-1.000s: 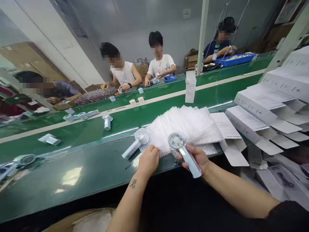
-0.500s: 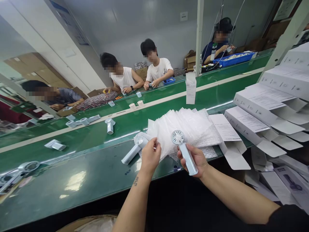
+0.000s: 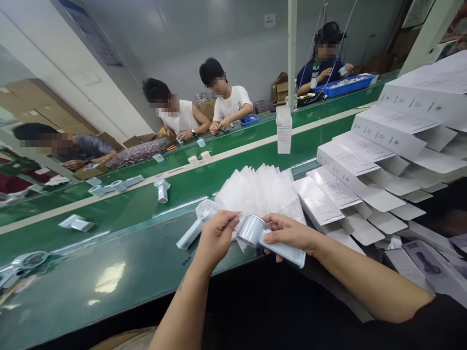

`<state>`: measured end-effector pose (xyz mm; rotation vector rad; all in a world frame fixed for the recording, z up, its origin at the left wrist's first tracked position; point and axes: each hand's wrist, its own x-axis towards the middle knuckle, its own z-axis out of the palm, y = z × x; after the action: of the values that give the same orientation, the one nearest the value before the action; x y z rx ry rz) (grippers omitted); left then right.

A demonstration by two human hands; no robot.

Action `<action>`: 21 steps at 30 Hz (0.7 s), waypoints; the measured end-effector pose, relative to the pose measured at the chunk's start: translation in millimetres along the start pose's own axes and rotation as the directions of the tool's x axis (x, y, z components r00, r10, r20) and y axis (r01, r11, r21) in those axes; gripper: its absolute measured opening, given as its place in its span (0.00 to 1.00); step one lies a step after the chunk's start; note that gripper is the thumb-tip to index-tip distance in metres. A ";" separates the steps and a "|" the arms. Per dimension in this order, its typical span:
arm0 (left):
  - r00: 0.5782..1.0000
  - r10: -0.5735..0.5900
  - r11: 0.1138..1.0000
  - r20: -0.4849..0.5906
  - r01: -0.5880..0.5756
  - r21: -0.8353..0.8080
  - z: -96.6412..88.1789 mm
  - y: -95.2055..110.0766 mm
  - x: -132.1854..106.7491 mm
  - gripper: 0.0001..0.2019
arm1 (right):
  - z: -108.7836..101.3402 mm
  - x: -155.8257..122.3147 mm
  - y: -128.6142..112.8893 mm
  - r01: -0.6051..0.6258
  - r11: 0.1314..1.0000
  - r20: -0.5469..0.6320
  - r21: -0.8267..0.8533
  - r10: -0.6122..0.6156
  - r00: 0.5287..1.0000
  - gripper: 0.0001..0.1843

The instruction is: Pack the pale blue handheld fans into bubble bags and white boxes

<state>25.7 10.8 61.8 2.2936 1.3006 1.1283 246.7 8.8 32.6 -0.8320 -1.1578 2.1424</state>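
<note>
grip first: right hand [image 3: 292, 234] clenched round the handle of a pale blue handheld fan [image 3: 282, 250], fingers wrapped over it. left hand [image 3: 215, 238] closed too, fingertips pinching a clear bag [image 3: 242, 238] against the fan's round head. how much of the head sits inside the film is hard to tell. hands close together, nearly touching at the fan. fan held on its side just over the near edge of the green table [image 3: 109, 291], head to the left, handle running right.

handling, as judged: fan looks light, its smooth plastic probably slick. grille end looks the more delicate, so the handle seems the surer place to hold. bag looks thin and soft, apt to crumple.

just beside left hand, a second fan [image 3: 190, 234] lies on the table, its head against the edge of a bag. behind the hands, a fanned stack of clear bags [image 3: 259, 189]. to the right, open white boxes [image 3: 368, 133] in overlapping rows, a printed leaflet [image 3: 321, 201] on the nearest. farther out, a fan part [image 3: 162, 190] stands on the belt, and a white carton [image 3: 283, 130] stands upright. across the line, a co-worker [image 3: 229, 104] works with both hands; another sits by a blue tray [image 3: 345, 85].
</note>
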 end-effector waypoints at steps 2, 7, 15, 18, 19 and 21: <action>0.990 0.139 0.982 -0.036 -0.133 0.134 1.5 6.2 -4.9 0.11 | -1.5 -1.8 1.8 0.022 1.000 -0.033 0.017 -0.021 0.999 0.23; 0.905 0.385 0.839 -0.180 -0.262 0.477 16.9 8.7 -26.0 0.17 | -2.3 -2.7 0.9 0.082 0.995 -0.070 0.050 -0.078 0.994 0.24; 0.840 0.542 0.699 -0.002 -0.449 0.557 15.6 20.3 -28.7 0.21 | 11.3 -4.8 -5.4 0.090 0.991 -0.152 -0.103 -0.105 0.983 0.34; 0.863 0.502 0.727 -0.048 -0.391 0.565 18.0 16.1 -28.8 0.21 | 10.8 -6.4 -5.9 0.150 0.987 -0.166 -0.062 -0.158 0.973 0.28; 0.876 0.460 0.765 -0.143 -0.310 0.565 21.1 13.7 -28.4 0.19 | 11.3 -5.6 -5.6 0.173 0.985 -0.171 -0.025 -0.175 0.970 0.26; 0.876 0.325 0.846 -0.356 -0.101 0.523 29.6 10.6 -26.8 0.12 | 14.0 -2.2 -4.9 0.205 0.977 -0.194 0.063 -0.190 0.963 0.25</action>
<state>46.2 -13.1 35.1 2.7131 1.6803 1.6186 238.7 2.3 43.5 -0.8239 -1.0049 1.8926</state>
